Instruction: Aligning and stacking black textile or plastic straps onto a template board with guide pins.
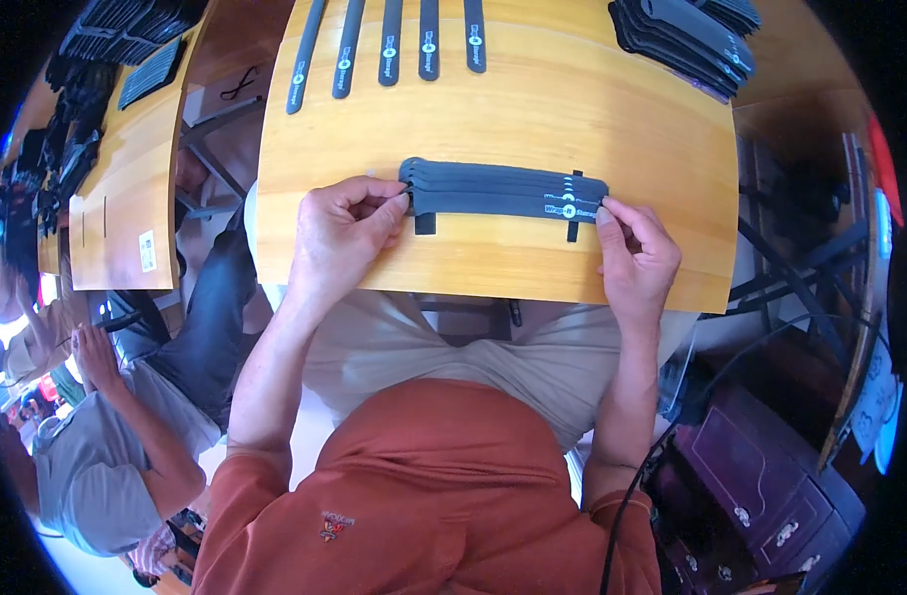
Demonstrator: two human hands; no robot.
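A stack of dark grey straps (493, 190) lies lengthwise near the front edge of the wooden table (374, 268). The straps overlap in staggered layers, with white printing towards their right ends. My left hand (346, 233) pinches the stack's left end between thumb and fingers. At the opposite end, my right hand (640, 256) is closed on the right tip in the same way. Two short black strips, a left one (425, 224) and a right one (572, 232), stick out from under the stack.
Several single dark straps (389, 45) lie side by side at the table's far left. A pile of dark straps (681, 45) sits at the far right corner. Another table (126, 228) stands left, where a seated person (106, 456) works. A purple drawer cabinet (751, 476) is at lower right.
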